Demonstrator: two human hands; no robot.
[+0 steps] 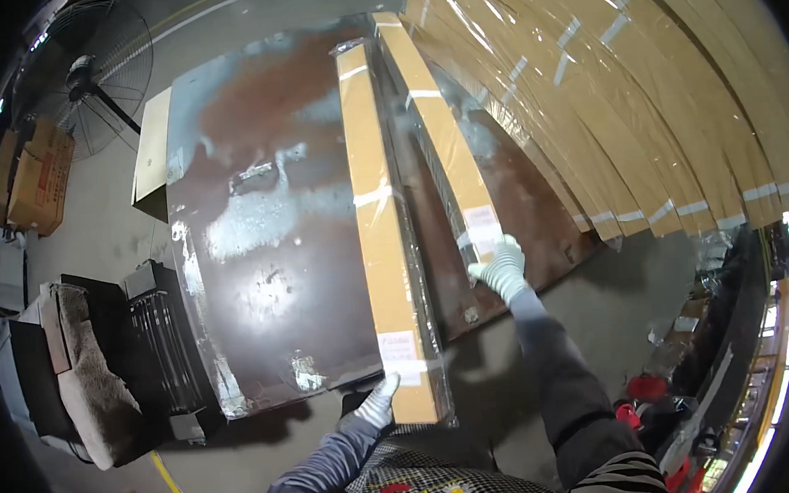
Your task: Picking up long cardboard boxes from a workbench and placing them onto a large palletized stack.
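Note:
Two long, narrow cardboard boxes wrapped in clear film lie lengthwise over a dark, worn table top (323, 280). My left hand (383, 398), in a pale glove, holds the left edge of the nearer long box (384, 257) close to its near end, which juts past the table's front edge. Its thumb shows; the other fingers are hidden. To the right, my gloved right hand (505, 270) grips the near end of the second long box (441, 132), by a white label. White tape bands cross both boxes, and they spread apart toward me.
Many similar wrapped boxes (623, 89) are stacked along the right. At the far left stand a wire fan (82, 76) and brown cartons (41, 177). A fleece-covered seat (95, 381) is left of the table. Red items (647, 387) lie at the lower right.

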